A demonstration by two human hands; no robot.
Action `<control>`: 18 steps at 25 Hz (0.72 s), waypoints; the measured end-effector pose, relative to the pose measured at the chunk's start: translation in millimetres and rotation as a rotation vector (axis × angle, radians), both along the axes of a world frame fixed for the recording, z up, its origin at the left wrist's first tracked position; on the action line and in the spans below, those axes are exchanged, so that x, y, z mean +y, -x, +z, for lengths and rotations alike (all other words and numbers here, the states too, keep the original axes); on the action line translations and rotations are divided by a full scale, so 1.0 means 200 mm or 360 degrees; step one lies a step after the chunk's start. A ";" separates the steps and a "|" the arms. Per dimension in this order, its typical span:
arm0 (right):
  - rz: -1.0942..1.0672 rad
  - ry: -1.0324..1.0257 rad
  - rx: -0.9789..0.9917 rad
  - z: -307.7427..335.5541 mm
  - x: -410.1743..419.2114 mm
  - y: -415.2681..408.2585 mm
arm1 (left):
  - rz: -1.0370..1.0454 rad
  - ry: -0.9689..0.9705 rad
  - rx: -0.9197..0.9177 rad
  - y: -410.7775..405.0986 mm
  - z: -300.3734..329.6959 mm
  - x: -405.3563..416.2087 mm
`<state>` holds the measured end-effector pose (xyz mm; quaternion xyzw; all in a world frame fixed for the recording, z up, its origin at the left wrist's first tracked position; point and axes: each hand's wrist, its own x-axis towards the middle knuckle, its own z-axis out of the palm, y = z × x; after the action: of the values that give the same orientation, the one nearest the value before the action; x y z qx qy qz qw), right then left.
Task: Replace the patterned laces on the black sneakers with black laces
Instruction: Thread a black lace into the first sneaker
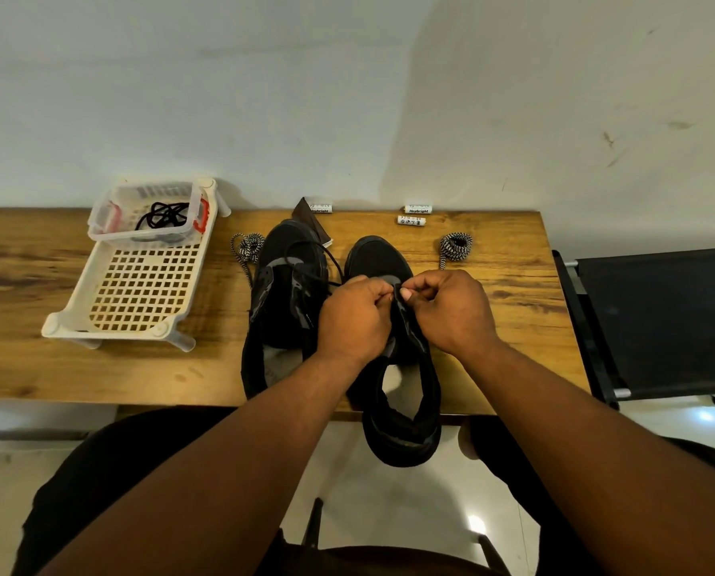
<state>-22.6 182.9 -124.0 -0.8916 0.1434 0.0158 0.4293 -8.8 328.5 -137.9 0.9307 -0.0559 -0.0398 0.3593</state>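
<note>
Now both hands work at the right sneaker

Right now I see my left hand [353,315] and my right hand [451,309] close together over the right sneaker [393,367]. My fingers [405,293] on both hands are curled tight and pinch a black lace [398,299] near the top of that shoe. The heel of the right sneaker hangs over the near edge of the bench [513,293].

The left sneaker [283,293] lies just beside it on the bench, with a thin black lace already in it.

One patterned lace [248,245] lies in a loose pile left of the left sneaker. The other patterned lace [454,244] is coiled up to the right of the right sneaker's toe.

A white basket [140,276] stands on the left part of the bench. A clear box [148,216] sits in its far end, with a black lace bundle [162,216] inside
</note>
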 end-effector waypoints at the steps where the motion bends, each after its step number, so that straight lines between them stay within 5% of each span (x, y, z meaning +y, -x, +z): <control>1: -0.0001 -0.0015 -0.0002 0.00 0.00 0.00 | -0.0007 0.0002 -0.0005 0.00 0.00 0.00; 8: 0.0130 0.0006 -0.0007 0.00 -0.01 -0.05 | 0.0182 0.0370 0.0002 0.04 0.02 -0.01; 11: 0.0055 0.0001 0.0105 -0.02 0.00 -0.07 | 0.0054 0.0246 -0.0030 0.03 0.06 0.00; 13: -0.0404 -0.0549 0.0072 0.02 -0.02 -0.08 | -0.0036 0.0078 0.0045 0.01 0.09 0.02; 16: -0.0760 -0.1855 -0.0206 0.26 -0.11 -0.11 | -0.0080 -0.0071 0.0115 -0.03 0.12 0.04; 17: -0.0664 -0.1836 -0.0293 0.33 -0.15 -0.12 | -0.0071 -0.0092 0.0122 -0.04 0.13 0.05; 18: -0.0456 -0.1444 -0.0324 0.40 -0.19 -0.12 | -0.0064 -0.0110 0.0121 -0.04 0.13 0.05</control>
<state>2.2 144.9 -43.6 -0.5829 0.2006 -0.0699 0.7843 -0.7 339.3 -112.2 0.9390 -0.0596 -0.0843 0.3280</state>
